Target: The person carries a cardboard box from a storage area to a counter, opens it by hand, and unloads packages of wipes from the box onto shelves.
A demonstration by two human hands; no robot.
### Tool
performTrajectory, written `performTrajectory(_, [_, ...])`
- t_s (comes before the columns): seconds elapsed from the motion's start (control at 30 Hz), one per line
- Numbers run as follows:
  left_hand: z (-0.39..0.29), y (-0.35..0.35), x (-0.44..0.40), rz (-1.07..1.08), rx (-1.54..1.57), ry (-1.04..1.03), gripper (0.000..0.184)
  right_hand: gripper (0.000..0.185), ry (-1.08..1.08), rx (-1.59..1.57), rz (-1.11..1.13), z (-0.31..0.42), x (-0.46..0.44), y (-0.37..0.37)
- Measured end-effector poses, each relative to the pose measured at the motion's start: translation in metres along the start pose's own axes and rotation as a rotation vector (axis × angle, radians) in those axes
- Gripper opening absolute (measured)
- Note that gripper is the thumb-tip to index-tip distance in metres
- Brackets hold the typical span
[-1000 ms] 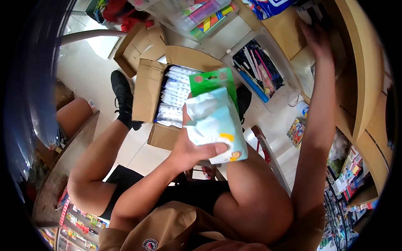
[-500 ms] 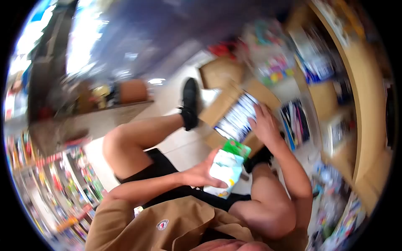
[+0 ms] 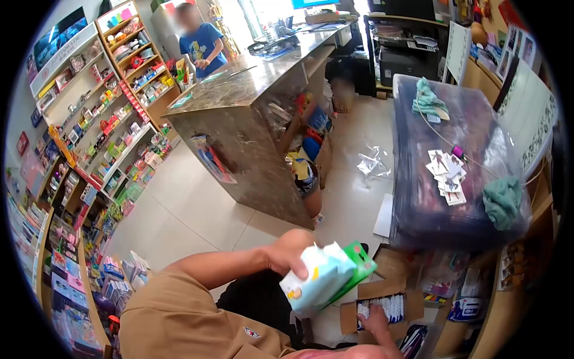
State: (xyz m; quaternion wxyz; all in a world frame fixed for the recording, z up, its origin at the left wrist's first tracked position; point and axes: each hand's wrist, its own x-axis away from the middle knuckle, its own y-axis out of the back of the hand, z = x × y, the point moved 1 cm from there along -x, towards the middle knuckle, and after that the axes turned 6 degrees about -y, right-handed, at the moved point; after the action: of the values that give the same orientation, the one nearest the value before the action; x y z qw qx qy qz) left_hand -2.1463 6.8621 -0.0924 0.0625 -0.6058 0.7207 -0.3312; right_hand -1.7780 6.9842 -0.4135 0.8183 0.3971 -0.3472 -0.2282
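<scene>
Above my lap, my left hand (image 3: pixel 288 258) is closed around a light-blue and white soft pack (image 3: pixel 320 280), tilted to the right. Behind it sticks out a green package with a hang hole (image 3: pixel 362 263), held in the same bundle. Lower right, my right hand (image 3: pixel 375 323) reaches into an open cardboard box (image 3: pixel 414 302), its fingers apart and touching the white and blue items (image 3: pixel 391 308) lined up inside. Part of that hand is hidden by its angle, and the fingertips are small in view.
A marble-look counter (image 3: pixel 239 119) stands ahead, a person in a blue shirt (image 3: pixel 203 48) behind it. To the right, a plastic-covered dark block (image 3: pixel 442 197) carries cards (image 3: pixel 448 176) and green cloths (image 3: pixel 502 203). Stocked shelves (image 3: pixel 89 137) line the left. Clear plastic (image 3: pixel 373 161) lies on the tiles.
The view has swung up to show the counter and room. My left hand still holds the pack and green package, now tilted more to the right. My right hand stays at the box.
</scene>
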Motion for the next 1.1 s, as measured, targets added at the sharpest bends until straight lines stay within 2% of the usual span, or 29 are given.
performTrajectory(0.03, [-0.011, 0.005, 0.006, -0.053, 0.074, -0.075, 0.088, 0.076, 0.005, 0.011, -0.005, 0.003, -0.006, 0.005])
performTrajectory(0.07, [0.003, 0.036, 0.000, 0.144, 0.195, -0.242, 0.079, 0.075, -0.012, 0.021, 0.036, 0.004, -0.001, 0.004])
performTrajectory(0.17, [-0.002, 0.032, 0.004, 0.119, 0.643, -0.171, 0.070, 0.076, -0.025, 0.011, 0.106, 0.015, -0.009, 0.013])
performTrajectory(0.2, [0.002, 0.037, -0.003, 0.127, 0.705, -0.226, 0.071, 0.077, -0.031, -0.004, 0.146, 0.014, -0.009, 0.015])
performTrajectory(0.27, [0.015, 0.043, -0.003, 0.010, 0.817, -0.329, 0.077, 0.083, -0.047, -0.013, 0.124, 0.007, -0.023, 0.005])
performTrajectory(0.3, [0.039, 0.060, -0.012, 0.023, 0.852, -0.490, 0.080, 0.088, -0.069, -0.036, 0.099, 0.001, -0.025, -0.006])
performTrajectory(0.37, [0.045, 0.061, -0.014, -0.015, 0.823, -0.506, 0.080, 0.093, -0.152, 0.040, 0.175, -0.006, -0.037, -0.015])
performTrajectory(0.4, [0.046, 0.063, -0.014, -0.049, 0.787, -0.492, 0.081, 0.094, -0.260, 0.037, 0.278, 0.000, -0.041, -0.011])
performTrajectory(0.47, [0.045, 0.062, -0.012, -0.120, 0.678, -0.456, 0.081, 0.084, -0.172, 0.105, 0.342, -0.014, -0.049, -0.030])
performTrajectory(0.5, [0.044, 0.061, -0.010, -0.154, 0.624, -0.429, 0.081, 0.076, -0.186, 0.050, 0.304, 0.010, -0.037, 0.000])
performTrajectory(0.53, [0.043, 0.060, -0.007, -0.190, 0.560, -0.417, 0.081, 0.079, -0.136, 0.077, 0.233, -0.005, -0.036, -0.017])
performTrajectory(0.57, [0.044, 0.060, -0.004, -0.219, 0.513, -0.402, 0.081, 0.080, -0.123, -0.043, 0.096, -0.005, -0.027, -0.015])
performTrajectory(0.6, [0.044, 0.061, 0.000, -0.241, 0.468, -0.394, 0.082, 0.081, -0.114, -0.113, 0.066, -0.021, -0.025, -0.027])
performTrajectory(0.63, [0.047, 0.062, -0.001, -0.254, 0.431, -0.385, 0.082, 0.081, -0.294, -0.224, 0.162, -0.007, -0.017, 0.006])
performTrajectory(0.67, [0.049, 0.063, 0.003, -0.271, 0.390, -0.389, 0.082, 0.084, -0.261, -0.363, -0.013, -0.016, -0.008, 0.005])
performTrajectory(0.7, [0.048, 0.065, 0.006, -0.269, 0.353, -0.396, 0.082, 0.086, -0.306, -0.452, 0.001, -0.023, -0.006, 0.008])
performTrajectory(0.73, [0.047, 0.067, 0.005, -0.268, 0.318, -0.402, 0.082, 0.083, -0.276, -0.705, -0.179, -0.023, 0.001, 0.008])
performTrajectory(0.77, [0.044, 0.068, 0.008, -0.271, 0.286, -0.405, 0.083, 0.072, -0.303, -0.947, -0.024, -0.018, 0.008, 0.028])
performTrajectory(0.8, [0.043, 0.068, 0.009, -0.267, 0.261, -0.407, 0.083, 0.056, -0.264, -1.299, 0.076, -0.027, 0.015, 0.017])
performTrajectory(0.93, [0.034, 0.069, 0.005, -0.278, 0.181, -0.399, 0.084, 0.041, -0.190, -2.239, 0.195, -0.023, 0.030, 0.036])
performTrajectory(0.97, [0.032, 0.068, 0.005, -0.281, 0.162, -0.398, 0.084, 0.045, -0.228, -2.134, 0.079, -0.023, 0.032, 0.038])
performTrajectory(1.0, [0.030, 0.065, 0.005, -0.278, 0.141, -0.398, 0.084, 0.045, -0.226, -2.137, 0.075, -0.023, 0.031, 0.040])
performTrajectory(1.07, [0.025, 0.063, 0.008, -0.272, 0.088, -0.384, 0.084, 0.052, -0.303, -1.934, -0.062, -0.025, 0.031, 0.044])
performTrajectory(1.1, [0.024, 0.061, 0.008, -0.268, 0.056, -0.372, 0.085, 0.056, -0.333, -1.975, -0.059, -0.028, 0.029, 0.044])
